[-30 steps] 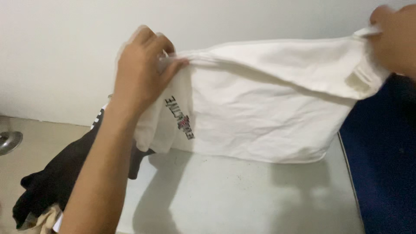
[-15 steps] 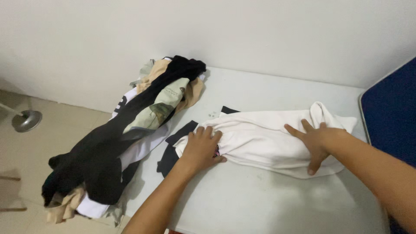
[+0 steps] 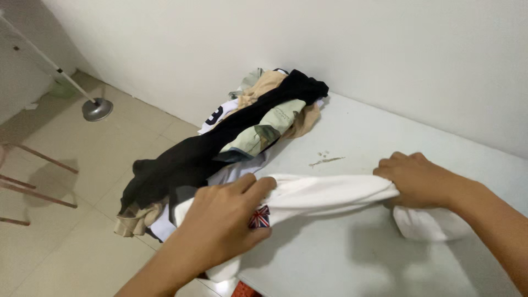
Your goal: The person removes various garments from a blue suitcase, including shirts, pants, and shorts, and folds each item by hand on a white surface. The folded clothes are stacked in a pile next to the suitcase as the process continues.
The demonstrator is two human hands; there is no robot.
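White plaster wall (image 3: 341, 49) closes off the far side of a pale grey table (image 3: 357, 132) that fills the right of my view; to the left the floor (image 3: 82, 165) is beige tile, with a round metal stand base (image 3: 97, 109) and its slanting pole, and thin reddish chair legs (image 3: 33, 187) at the edge; a small scuff marks the table near its middle; along the table's left edge lies a heap of clothes (image 3: 231, 143), a long black garment draped over beige, green-printed and white pieces, partly hanging over the side; in front of it, across the near table, stretches the white garment (image 3: 330, 192), bunched into a band; my left hand (image 3: 220, 225) has its grip closed on the left end, beside a small flag print; my right hand (image 3: 418, 179) has its grip clenched on the right end, with loose cloth trailing beneath.
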